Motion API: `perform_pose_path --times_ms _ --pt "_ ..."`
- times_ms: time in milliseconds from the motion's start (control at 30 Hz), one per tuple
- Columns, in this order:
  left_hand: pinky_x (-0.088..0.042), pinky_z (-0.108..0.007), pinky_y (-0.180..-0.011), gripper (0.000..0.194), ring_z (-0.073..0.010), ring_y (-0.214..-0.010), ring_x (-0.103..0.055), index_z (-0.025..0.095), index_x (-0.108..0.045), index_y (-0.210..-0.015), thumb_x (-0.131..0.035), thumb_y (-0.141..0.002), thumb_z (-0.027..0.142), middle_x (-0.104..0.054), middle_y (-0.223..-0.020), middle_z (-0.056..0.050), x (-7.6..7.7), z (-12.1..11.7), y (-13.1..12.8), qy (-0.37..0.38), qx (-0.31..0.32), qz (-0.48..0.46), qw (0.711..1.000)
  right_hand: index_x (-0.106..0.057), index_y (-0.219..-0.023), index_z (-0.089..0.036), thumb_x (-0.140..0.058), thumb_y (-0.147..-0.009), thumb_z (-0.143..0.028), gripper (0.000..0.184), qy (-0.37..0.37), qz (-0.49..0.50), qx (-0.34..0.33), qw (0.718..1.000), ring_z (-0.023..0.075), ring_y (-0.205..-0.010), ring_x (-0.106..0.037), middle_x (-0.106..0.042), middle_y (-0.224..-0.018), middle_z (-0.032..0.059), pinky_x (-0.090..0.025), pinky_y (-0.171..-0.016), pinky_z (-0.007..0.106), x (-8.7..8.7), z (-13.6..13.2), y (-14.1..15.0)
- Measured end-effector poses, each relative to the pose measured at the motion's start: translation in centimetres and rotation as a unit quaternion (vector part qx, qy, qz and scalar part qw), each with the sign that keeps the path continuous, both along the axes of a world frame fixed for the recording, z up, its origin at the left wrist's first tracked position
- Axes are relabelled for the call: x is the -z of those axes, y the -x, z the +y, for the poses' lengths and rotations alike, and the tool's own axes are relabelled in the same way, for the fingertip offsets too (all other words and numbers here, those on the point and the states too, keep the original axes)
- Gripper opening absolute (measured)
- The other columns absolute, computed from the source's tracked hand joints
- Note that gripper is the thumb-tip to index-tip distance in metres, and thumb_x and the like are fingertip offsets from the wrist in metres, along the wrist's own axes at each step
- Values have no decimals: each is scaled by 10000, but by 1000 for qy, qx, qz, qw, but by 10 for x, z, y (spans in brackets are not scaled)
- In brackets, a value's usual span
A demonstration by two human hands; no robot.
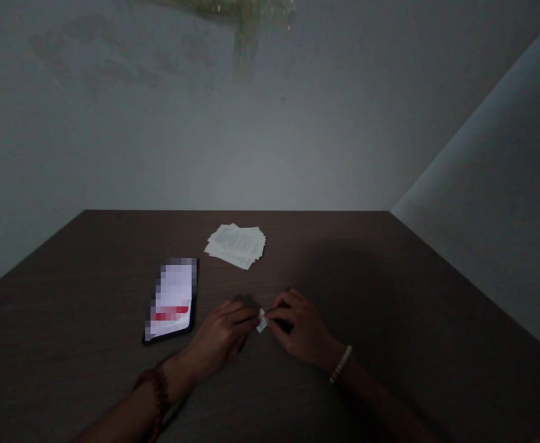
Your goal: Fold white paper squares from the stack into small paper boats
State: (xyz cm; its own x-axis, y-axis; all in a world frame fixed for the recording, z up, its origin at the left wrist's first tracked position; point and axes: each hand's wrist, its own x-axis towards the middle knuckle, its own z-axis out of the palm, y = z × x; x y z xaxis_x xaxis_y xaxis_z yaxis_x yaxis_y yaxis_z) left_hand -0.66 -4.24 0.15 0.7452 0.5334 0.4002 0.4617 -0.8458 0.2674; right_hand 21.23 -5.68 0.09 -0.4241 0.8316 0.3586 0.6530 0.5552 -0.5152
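Between my two hands, just above or on the dark tabletop, is a small folded piece of white paper (pixel 262 322). My left hand (pixel 223 329) pinches its left side, palm down, with the fingertips pressed together. From the other side, the thumb and forefinger of my right hand (pixel 301 326) close on its right edge. Parts of the paper are covered by my fingertips, so its full shape cannot be made out. A dark beaded bracelet (pixel 159 394) circles my left wrist, and a pale beaded one (pixel 341 364) my right wrist.
A loose stack of printed white paper sheets (pixel 237 245) lies beyond my hands. To the left, a phone or tablet (pixel 172 298) with a lit, blurred screen rests on the brown table (pixel 112 240). A stained grey wall (pixel 260 141) rises behind the table's far edge.
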Motion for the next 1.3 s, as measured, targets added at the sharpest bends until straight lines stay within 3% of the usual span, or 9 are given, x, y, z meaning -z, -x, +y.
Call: perform_pose_path --times_ms 300,567,800,1000,1300 --pt "-473 -408 -855 297 -243 -1010 -586 185 -665 -1055 -473 -849 92 -676 -1097 -89 -14 -3 3 6 37 34 999 -720 -829 -235 -694 -826 -272 46 -5 6 28 1000 176 -836 -537 -602 -866 30 -438 -756 316 6 2 3" --pt "-432 -438 -882 327 -287 -1080 -557 179 -638 -1119 -496 -831 122 -645 -1193 -100 -16 -3 4 -25 54 74 995 -706 -844 -234 -725 -799 -263 56 6 -5 37 999 184 -852 -527 -600 -881 25 -437 -768 323 5 2 3" --pt "-419 -431 -867 302 -284 -1061 -538 197 -660 -1061 -502 -808 151 -626 -1185 -96 -17 -6 1 -11 18 63 998 -709 -1005 -269 -680 -833 -286 175 -17 -52 41 998 200 -873 -515 -582 -918 43 -439 -791 347 3 1 1" --pt "-422 -436 -823 300 -271 -911 -558 150 -639 -1076 -489 -816 145 -649 -1050 -110 -14 -10 -1 -25 20 99 995 -708 -1004 -278 -652 -850 -297 165 -14 -90 44 995 213 -886 -507 -559 -916 55 -427 -789 364 -3 -1 2" --pt "-410 -415 -806 248 -260 -939 -568 168 -646 -1041 -496 -845 164 -658 -1088 -91 -19 -10 -3 -3 12 84 996 -690 -897 -229 -636 -847 -243 76 -24 -86 41 995 204 -879 -506 -566 -885 49 -419 -790 348 -3 2 1"
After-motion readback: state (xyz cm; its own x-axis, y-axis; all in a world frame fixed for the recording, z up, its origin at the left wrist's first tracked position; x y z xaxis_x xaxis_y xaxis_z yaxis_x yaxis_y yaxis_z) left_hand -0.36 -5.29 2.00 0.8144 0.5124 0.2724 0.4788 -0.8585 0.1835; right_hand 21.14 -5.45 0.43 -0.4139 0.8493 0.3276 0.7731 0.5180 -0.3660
